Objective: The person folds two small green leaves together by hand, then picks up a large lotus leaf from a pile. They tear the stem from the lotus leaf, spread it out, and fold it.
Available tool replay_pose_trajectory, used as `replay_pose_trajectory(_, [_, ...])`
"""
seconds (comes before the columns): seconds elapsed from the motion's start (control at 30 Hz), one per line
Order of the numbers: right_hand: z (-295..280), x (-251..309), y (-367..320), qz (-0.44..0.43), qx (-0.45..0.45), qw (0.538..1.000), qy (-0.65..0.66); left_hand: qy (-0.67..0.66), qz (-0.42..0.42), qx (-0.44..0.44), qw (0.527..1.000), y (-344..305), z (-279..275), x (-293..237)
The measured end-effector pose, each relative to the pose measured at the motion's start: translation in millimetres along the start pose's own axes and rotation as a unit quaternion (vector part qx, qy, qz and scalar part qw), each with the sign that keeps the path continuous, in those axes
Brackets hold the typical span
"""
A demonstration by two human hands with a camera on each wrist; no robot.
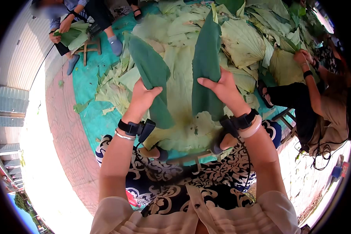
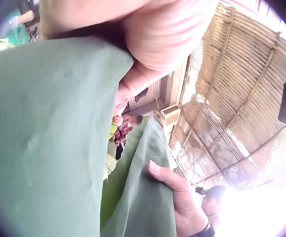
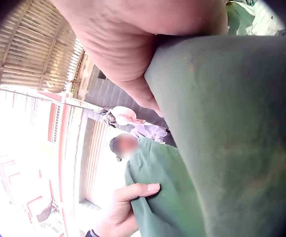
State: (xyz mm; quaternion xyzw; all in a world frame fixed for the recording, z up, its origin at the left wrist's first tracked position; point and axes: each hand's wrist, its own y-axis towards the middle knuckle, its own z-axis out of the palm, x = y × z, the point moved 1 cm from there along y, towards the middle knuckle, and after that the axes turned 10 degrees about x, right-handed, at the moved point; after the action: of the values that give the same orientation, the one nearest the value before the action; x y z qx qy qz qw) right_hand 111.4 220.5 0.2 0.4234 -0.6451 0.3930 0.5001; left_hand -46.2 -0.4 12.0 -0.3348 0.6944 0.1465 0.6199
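Observation:
Above a broad heap of lotus leaves (image 1: 179, 74), both hands are raised in front of the body, a little apart. My left hand (image 1: 144, 97) grips a dark green lotus leaf (image 1: 146, 62), thumb across its face. My right hand (image 1: 224, 87) pinches another upright dark green leaf piece (image 1: 206, 54), thumb on the near side and fingers behind it. Seen from the left wrist, a leaf (image 2: 44, 123) fills the near side, with the right thumb (image 2: 165, 177) pressing the other one. From the right wrist, the left thumb (image 3: 140, 190) lies on its leaf (image 3: 167, 182).
The leaf heap spreads over a teal ground sheet (image 1: 84, 121). At the upper left, a seated person holds a folded leaf (image 1: 72, 37). Another person's hands (image 1: 302, 56) work at leaves on the right. Brick paving (image 1: 64, 117) and a metal shutter (image 1: 17, 46) lie to the left.

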Motion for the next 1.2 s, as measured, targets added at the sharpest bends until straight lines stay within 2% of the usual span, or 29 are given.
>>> replay_pose_trajectory(0.03, [2.7, 6.1, -2.3, -0.001, 0.014, 1.0, 0.003, -0.014, 0.006, 0.038, 0.999, -0.1, 0.4, 1.0])
replay_pose_trajectory(0.13, [10.9, 17.8, -9.9, -0.045, 0.082, 0.995, 0.043, -0.19, 0.017, 0.081, 0.978, -2.3, 13.8, -11.9])
replay_pose_trajectory(0.17, [13.7, 20.3, -12.9, -0.02, 0.111, 0.99, 0.086, -0.242, -0.01, 0.1, 0.965, -2.2, 14.3, -13.5])
replay_pose_trajectory(0.27, [21.4, 23.6, -15.7, 0.017, 0.16, 0.984, 0.082, -0.335, -0.06, 0.111, 0.934, 4.6, 14.3, -10.9])
replay_pose_trajectory(0.3, [23.3, 26.0, -16.5, 0.021, 0.168, 0.982, 0.082, -0.348, -0.052, 0.11, 0.93, 5.5, 17.4, -11.0])
replay_pose_trajectory(0.4, [26.2, 22.0, -15.1, 0.064, 0.145, 0.982, 0.099, -0.283, -0.043, 0.081, 0.955, 7.7, 20.0, -6.6])
replay_pose_trajectory(0.5, [26.2, 22.5, -15.3, 0.065, 0.125, 0.981, 0.13, -0.211, -0.013, 0.049, 0.976, 5.8, 26.0, -5.4])
replay_pose_trajectory(0.6, [27.2, 14.8, -14.7, 0.042, 0.113, 0.99, 0.067, -0.207, -0.05, 0.069, 0.975, 5.0, 22.3, -7.6])
replay_pose_trajectory(0.7, [23.6, 36.2, -23.0, 0.022, 0.167, 0.978, 0.121, -0.171, -0.04, 0.021, 0.984, 19.8, 16.7, 19.6])
replay_pose_trajectory(0.8, [22.5, 41.2, -26.1, 0.022, 0.217, 0.964, 0.151, -0.102, -0.019, 0.052, 0.993, 21.2, 11.4, 27.7])
replay_pose_trajectory(0.9, [23.4, 33.6, -23.1, 0.048, 0.235, 0.953, 0.183, -0.242, -0.009, 0.073, 0.967, 13.7, 21.4, 21.5])
replay_pose_trajectory(1.0, [27.4, 29.8, -21.2, 0.117, 0.19, 0.945, 0.24, -0.383, -0.012, 0.085, 0.92, 5.3, 31.9, -11.3])
replay_pose_trajectory(1.1, [31.4, 19.9, -18.4, 0.118, 0.176, 0.95, 0.228, -0.414, -0.035, 0.115, 0.902, 6.3, 29.0, -16.3])
replay_pose_trajectory(1.2, [32.5, 18.8, -18.7, 0.102, 0.167, 0.946, 0.257, -0.241, 0.037, 0.123, 0.962, 8.2, 25.4, 0.4])
